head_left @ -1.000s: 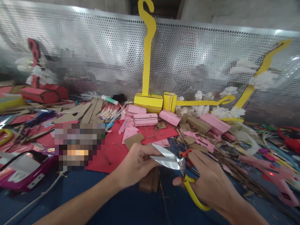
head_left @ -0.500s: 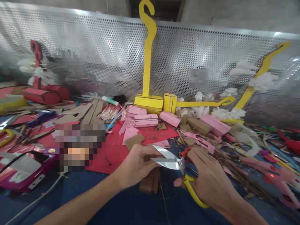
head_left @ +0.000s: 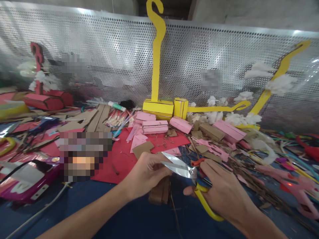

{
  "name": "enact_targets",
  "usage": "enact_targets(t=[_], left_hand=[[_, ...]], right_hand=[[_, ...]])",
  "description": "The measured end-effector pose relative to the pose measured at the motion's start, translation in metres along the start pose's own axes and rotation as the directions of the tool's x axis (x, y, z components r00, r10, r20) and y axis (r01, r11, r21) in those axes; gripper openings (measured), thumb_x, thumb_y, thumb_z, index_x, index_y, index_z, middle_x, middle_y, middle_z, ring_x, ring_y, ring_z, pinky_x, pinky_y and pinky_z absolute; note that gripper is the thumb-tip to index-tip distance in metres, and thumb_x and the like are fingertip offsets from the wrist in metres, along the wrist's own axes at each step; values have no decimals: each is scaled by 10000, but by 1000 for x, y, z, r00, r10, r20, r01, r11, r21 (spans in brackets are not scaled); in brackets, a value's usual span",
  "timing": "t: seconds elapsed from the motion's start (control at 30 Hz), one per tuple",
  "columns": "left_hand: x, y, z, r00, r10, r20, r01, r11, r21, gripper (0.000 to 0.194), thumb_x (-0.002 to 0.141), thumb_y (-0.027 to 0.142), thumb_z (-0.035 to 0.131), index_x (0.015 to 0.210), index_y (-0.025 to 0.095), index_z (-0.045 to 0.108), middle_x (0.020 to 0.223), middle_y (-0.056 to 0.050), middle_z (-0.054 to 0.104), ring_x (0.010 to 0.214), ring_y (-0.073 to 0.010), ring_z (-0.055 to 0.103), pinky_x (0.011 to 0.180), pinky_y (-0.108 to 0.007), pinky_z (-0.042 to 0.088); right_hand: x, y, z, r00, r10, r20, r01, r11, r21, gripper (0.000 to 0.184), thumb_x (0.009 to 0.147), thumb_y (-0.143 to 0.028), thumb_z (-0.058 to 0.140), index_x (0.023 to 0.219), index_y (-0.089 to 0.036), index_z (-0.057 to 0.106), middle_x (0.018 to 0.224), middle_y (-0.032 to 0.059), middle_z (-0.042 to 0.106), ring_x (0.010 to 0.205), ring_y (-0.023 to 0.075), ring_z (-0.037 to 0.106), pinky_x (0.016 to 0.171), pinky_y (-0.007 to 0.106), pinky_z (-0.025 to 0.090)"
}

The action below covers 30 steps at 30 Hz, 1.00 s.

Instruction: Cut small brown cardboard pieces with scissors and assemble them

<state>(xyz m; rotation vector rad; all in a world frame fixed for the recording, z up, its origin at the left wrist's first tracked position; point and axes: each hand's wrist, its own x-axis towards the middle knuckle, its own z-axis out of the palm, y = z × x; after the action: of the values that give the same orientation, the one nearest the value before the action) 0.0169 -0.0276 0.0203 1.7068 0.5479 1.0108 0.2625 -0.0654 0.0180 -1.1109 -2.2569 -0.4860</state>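
My right hand (head_left: 225,189) is closed round the yellow handle of a pair of scissors (head_left: 183,169). Their metal blades point left, slightly apart, with the tips at the fingers of my left hand. An orange-red piece (head_left: 198,162) shows beside my right fingers; I cannot tell whether it belongs to the scissors. My left hand (head_left: 146,176) is pinched, thumb against fingers, and what lies between them is hidden. Just below it is a folded brown cardboard piece (head_left: 159,192), partly covered by the hand. Whether the hand touches it is unclear.
Red sheet (head_left: 107,169), pink paper-covered blocks (head_left: 155,127) and cardboard scraps lie beyond my hands. A yellow hook-topped stand (head_left: 156,69) rises before a perforated metal panel (head_left: 104,59). At right rests a pink glue gun (head_left: 286,186); a purple box (head_left: 37,181) with a cord sits left.
The scissor blades have come closer together. Both hands stay in nearly the same place.
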Motion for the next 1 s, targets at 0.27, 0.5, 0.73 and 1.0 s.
enact_targets(t=[0.27,0.5,0.73,1.0], left_hand=[[0,-1,2,998,20,-57,-13,994,107,209,962,305,651,900,150,777,878,-62,764,837,-171,687,783,-247,532],[4,4,0,987,5,-161,7,997,72,235,981,327,624,999,148,776,896,-65,750,782,-143,676,726,-222,534],[7,-1,-1,979,-68,-191,37,986,-164,306,1003,386,599,1039,147,787,729,-23,677,699,-113,641,708,-218,549],[7,-5,3,961,-210,-180,106,880,-463,301,955,372,691,1196,211,771,1201,-98,772,1099,-192,720,1031,-319,543]], right_hand=[[0,3,4,998,57,24,-58,998,19,467,947,-653,570,941,-186,588,821,90,654,781,270,676,702,373,513],[1,15,3,949,310,60,-311,950,6,457,875,-631,648,1037,-214,554,891,77,641,761,269,634,610,351,477],[-1,23,9,916,385,115,-394,917,66,314,898,-520,646,913,-245,496,806,38,639,699,243,618,592,320,434],[0,16,11,921,368,132,-381,920,95,269,899,-462,642,936,-231,511,815,36,615,694,231,593,589,306,423]])
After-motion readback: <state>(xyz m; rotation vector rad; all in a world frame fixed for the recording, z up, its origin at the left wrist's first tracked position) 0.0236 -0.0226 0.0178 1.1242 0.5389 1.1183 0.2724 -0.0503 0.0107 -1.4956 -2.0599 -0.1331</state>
